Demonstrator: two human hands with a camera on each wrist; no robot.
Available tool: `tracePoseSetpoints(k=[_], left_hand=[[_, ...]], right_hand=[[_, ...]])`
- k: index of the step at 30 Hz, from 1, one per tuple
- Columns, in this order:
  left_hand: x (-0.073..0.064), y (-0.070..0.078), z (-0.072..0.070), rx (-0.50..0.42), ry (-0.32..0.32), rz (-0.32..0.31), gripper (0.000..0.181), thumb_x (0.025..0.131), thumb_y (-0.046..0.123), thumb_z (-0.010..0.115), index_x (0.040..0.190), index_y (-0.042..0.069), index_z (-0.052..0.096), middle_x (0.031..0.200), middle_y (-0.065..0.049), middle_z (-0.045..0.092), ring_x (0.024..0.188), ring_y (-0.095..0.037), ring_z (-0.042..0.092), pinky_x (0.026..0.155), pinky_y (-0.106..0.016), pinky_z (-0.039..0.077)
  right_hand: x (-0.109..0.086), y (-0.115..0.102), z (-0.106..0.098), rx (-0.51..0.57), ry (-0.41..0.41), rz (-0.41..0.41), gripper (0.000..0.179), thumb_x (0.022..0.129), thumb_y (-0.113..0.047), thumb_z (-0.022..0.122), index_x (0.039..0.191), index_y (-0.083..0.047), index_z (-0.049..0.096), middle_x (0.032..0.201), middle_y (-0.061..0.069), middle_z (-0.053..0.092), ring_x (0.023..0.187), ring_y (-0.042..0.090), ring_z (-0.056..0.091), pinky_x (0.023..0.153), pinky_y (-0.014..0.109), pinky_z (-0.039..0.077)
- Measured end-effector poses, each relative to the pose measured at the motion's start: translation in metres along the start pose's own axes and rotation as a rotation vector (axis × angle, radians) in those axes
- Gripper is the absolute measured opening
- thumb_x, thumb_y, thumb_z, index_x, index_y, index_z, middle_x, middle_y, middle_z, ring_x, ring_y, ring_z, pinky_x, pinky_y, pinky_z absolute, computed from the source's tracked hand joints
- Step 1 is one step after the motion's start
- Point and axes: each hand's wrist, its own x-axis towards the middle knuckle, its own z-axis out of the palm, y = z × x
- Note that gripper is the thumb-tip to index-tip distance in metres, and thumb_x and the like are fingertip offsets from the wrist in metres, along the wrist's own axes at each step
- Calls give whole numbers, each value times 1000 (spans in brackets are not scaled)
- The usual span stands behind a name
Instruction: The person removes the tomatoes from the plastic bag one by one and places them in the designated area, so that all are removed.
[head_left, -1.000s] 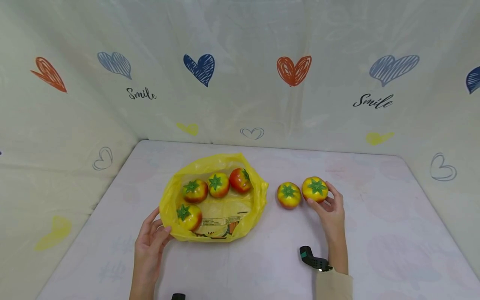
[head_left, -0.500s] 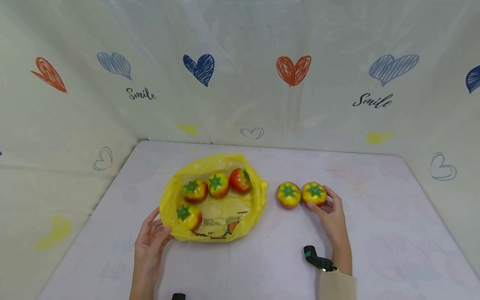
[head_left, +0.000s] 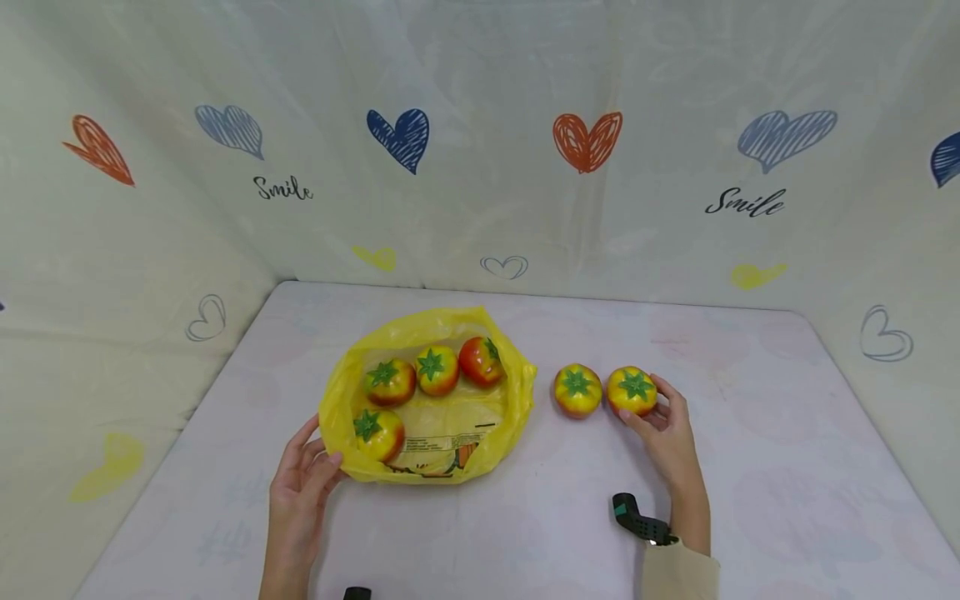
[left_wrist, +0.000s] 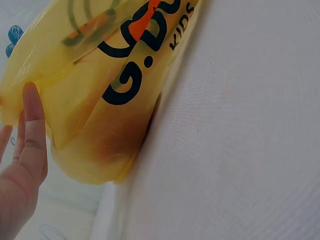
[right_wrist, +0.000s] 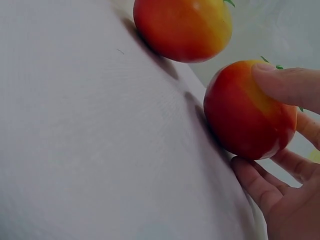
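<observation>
A yellow plastic bag [head_left: 517, 392] lies with its mouth wide and several red-and-yellow tomatoes with green star-shaped tops inside. My left hand [head_left: 300, 492] pinches the bag's near left rim; in the left wrist view, the thumb [left_wrist: 34, 120] lies along the bag's outer side. To the right of the bag, one tomato [head_left: 577, 391] stands upright on the table. Just right of it, my right hand [head_left: 666, 429] holds another tomato [head_left: 632, 391] between thumb and fingers. In the right wrist view this held tomato [right_wrist: 247, 117] is low over the tabletop, fingertips at its underside.
The white table [head_left: 540, 533] reaches back to a pale curtain [head_left: 480, 192] printed with hearts and words. A black strap device [head_left: 637, 523] sits on the right wrist, and part of another dark device [head_left: 357, 592] shows at the bottom edge.
The right hand has brought its tomato down and toward me, then slightly right, leaving a small gap to the neighbouring tomato. The left hand and bag have stayed in place.
</observation>
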Motion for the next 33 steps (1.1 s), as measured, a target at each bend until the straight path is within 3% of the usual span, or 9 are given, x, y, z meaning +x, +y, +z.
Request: tracePoseSetpoints(k=[4,7,20,25,33], left_hand=[[0,0,0,3,1,0,52,91,0,54,139,13,38,101,9,62,88,-4,60,73,-18,54],[0,0,0,5,2,-1,52,91,1,54,139,13,38,101,9,62,88,-4,60,73,-18,54],[1,0,0,24,13,-24,52,91,2,55,139,15,39,103,9,61,89,-4,60,74,-18,54],[1,0,1,17,14,-21,52,91,2,55,139,14,39,103,9,61,88,-4,60,74,-18,54],[1,1,2,23,25,-28,51,91,2,55,138,14,39,103,9,61,88,-4,60,74,-18,54]], right_hand=[[0,0,-1,2,-2,-15,78,85,-30,67,147,-18,21,149,12,24,123,27,37,104,33,38],[0,1,-1,2,-9,-24,79,85,-28,67,147,-17,20,150,12,22,125,29,36,109,46,33],[-2,-2,-4,8,-30,-30,79,86,-21,67,148,-16,18,152,13,18,128,32,32,110,49,30],[-2,-2,-6,8,-31,-37,81,85,-26,67,148,-17,17,153,13,16,131,34,30,110,49,30],[-9,-14,-10,-23,47,-80,76,85,-34,66,146,-14,25,150,15,21,132,35,31,109,51,30]])
